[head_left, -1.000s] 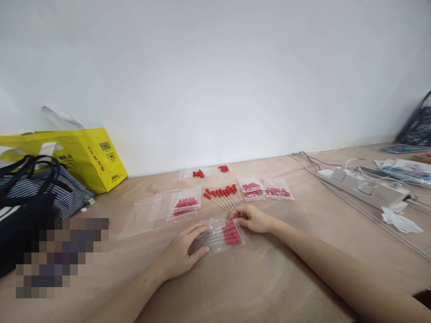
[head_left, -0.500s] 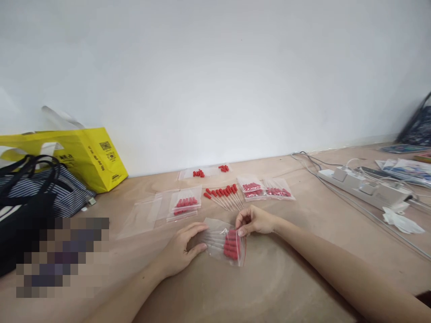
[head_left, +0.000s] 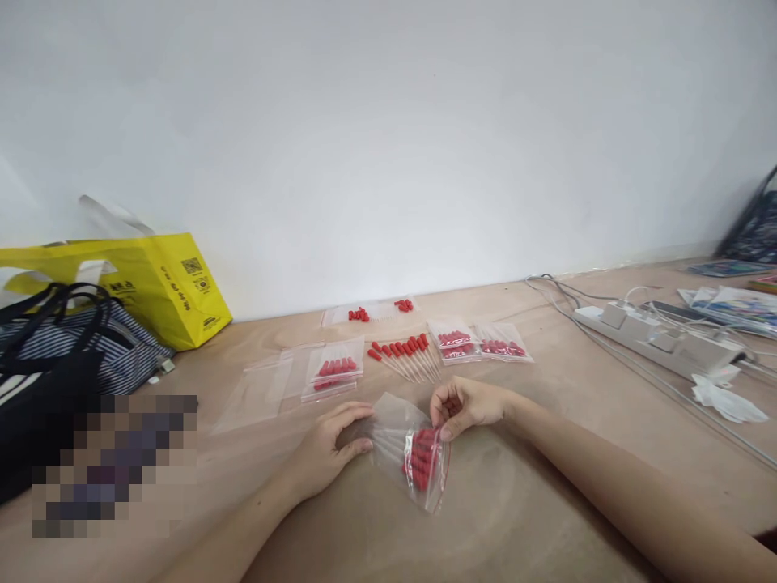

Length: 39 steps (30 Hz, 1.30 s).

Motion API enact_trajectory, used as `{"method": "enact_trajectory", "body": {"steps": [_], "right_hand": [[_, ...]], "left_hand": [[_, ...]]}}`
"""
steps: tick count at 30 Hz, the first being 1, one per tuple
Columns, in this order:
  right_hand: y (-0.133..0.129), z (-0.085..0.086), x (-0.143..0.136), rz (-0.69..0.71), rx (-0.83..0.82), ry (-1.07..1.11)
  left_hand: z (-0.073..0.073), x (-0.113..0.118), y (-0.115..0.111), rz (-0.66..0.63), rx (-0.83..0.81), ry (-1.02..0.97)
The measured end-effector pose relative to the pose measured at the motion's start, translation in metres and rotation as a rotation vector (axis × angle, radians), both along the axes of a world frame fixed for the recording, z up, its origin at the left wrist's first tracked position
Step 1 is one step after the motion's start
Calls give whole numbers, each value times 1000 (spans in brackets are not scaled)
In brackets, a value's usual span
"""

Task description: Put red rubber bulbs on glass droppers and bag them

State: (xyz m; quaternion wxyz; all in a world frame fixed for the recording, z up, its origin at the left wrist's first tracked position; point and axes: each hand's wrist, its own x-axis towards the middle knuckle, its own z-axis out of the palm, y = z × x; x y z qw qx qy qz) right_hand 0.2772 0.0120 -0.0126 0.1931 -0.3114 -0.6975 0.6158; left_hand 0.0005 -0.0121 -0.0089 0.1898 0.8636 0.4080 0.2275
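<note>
A clear zip bag holds several droppers with red rubber bulbs at its zip end. My right hand pinches the bag at its upper right edge, thumb against the plastic. My left hand lies at the bag's other end, thumb and fingers apart; whether its tips touch the plastic I cannot tell. Just beyond the bag, loose droppers lie fanned on the table, red bulbs pointing away from me.
Filled zip bags lie behind my right hand, and a stack of filled bags sits further left beside flat clear bags. Loose red bulbs rest near the wall. A power strip with cables stands right, a yellow bag left.
The zip bag has turned, its zip end swinging toward me, and the bulbs have shifted slightly nearer. My right hand has moved a little to the right with it. My left hand barely moved.
</note>
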Motion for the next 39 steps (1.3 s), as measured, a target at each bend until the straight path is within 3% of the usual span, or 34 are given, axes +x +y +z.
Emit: {"method": "enact_trajectory", "body": {"steps": [7, 11, 18, 24, 28, 39], "right_hand": [[-10, -7, -14, -227, 197, 22], [-16, -8, -17, -318, 354, -91], [-23, -4, -18, -247, 510, -89], [-26, -4, -20, -260, 412, -108], [-29, -5, -22, -303, 334, -94], [-46, -6, -34, -428, 405, -140]], "left_hand": [[-1, 3, -4, 83, 109, 18], [1, 10, -12, 124, 182, 38], [-2, 25, -32, 161, 206, 77], [-1, 30, -37, 38, 135, 68], [-2, 33, -36, 66, 134, 19], [-5, 46, -34, 56, 191, -14]]}}
